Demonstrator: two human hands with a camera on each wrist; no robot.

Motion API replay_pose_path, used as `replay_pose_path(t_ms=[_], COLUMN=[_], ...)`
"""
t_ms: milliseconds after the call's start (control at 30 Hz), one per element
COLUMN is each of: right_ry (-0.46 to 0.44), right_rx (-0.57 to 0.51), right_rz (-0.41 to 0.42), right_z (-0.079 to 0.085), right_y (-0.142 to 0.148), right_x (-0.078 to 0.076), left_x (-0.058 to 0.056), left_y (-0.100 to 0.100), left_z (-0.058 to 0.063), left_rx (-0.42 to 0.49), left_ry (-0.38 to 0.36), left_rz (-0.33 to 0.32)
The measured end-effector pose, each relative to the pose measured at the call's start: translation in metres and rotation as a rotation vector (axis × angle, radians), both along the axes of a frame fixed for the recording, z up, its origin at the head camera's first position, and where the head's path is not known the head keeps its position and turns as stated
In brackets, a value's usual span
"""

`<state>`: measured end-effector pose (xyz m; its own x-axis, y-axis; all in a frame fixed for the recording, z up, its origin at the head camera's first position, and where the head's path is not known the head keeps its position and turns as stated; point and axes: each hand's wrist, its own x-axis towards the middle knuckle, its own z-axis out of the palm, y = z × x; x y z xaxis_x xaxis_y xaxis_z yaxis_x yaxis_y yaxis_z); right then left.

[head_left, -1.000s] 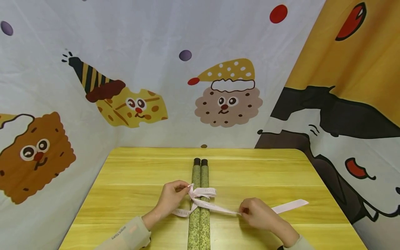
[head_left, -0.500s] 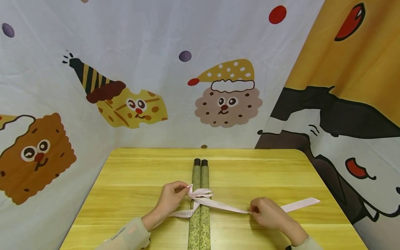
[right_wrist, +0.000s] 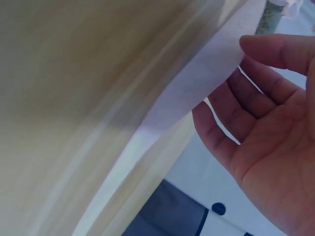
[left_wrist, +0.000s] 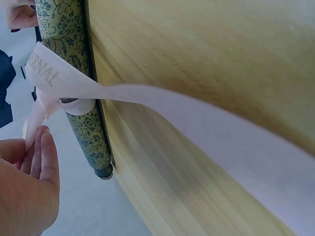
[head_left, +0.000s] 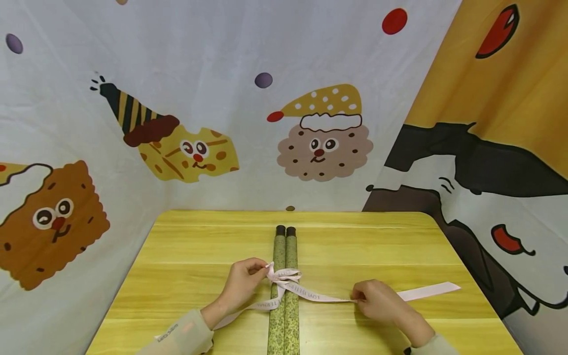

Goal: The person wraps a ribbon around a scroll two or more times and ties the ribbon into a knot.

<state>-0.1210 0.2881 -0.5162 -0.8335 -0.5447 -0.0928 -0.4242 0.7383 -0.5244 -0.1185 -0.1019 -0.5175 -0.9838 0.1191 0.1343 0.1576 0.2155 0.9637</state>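
Note:
Two slim green patterned scrolls (head_left: pixel 291 315) with black ends lie side by side on the table, pointing away from me. A pale pink printed ribbon (head_left: pixel 306 293) passes around them and is looped and knotted on top; its lettering also shows on the ribbon (left_wrist: pixel 47 73) in the left wrist view. My left hand (head_left: pixel 241 283) pinches a bit of ribbon just left of the knot. To the right of the scrolls, my right hand (head_left: pixel 382 304) pinches the long ribbon tail, whose free end extends beyond the hand. Another tail runs left under my left wrist.
The wooden table (head_left: pixel 186 241) has rounded far corners. Behind it hangs a white cloth (head_left: pixel 213 74) printed with cartoon snacks, and a coloured cartoon cloth (head_left: pixel 501 148) hangs on the right.
My right hand has moved right with the ribbon tail, and the loop over the scrolls has become smaller. That stretch now sags slightly. The left hand has stayed almost in place.

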Motion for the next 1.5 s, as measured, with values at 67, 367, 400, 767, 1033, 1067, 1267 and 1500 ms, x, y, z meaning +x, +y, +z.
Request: replay_pose_path(t_ms=[67,367,400,767,1033,1067,1267,1500], right_ry=[0.015,0.082,0.076,-0.051,-0.085,-0.078,-0.054,-0.033], right_rx=[0.004,-0.105,-0.116,-0.275,-0.382,-0.380,-0.357,-0.333], right_rz=[0.002,0.072,0.073,-0.077,-0.127,-0.126,-0.128,-0.158], right_z=[0.003,0.000,-0.001,-0.015,-0.016,-0.016,-0.015,-0.012], right_y=[-0.007,-0.070,-0.077,-0.128,-0.133,-0.132,-0.125,-0.117], right_x=[0.000,-0.002,-0.002,-0.002,-0.005,-0.006,-0.008,-0.010], left_x=[-0.001,0.000,0.000,0.000,0.000,0.000,0.002,0.002], left_y=[0.000,0.002,0.003,0.005,0.003,0.003,0.004,0.003], left_z=[0.000,0.001,0.001,0.000,0.001,0.002,0.003,0.002], left_rx=[-0.008,-0.012,-0.015,0.005,-0.003,-0.001,0.025,0.022], left_ry=[0.006,0.027,0.033,0.058,0.040,0.028,0.001,-0.018], left_rz=[0.000,0.010,0.010,0.011,0.004,0.006,0.005,0.009])
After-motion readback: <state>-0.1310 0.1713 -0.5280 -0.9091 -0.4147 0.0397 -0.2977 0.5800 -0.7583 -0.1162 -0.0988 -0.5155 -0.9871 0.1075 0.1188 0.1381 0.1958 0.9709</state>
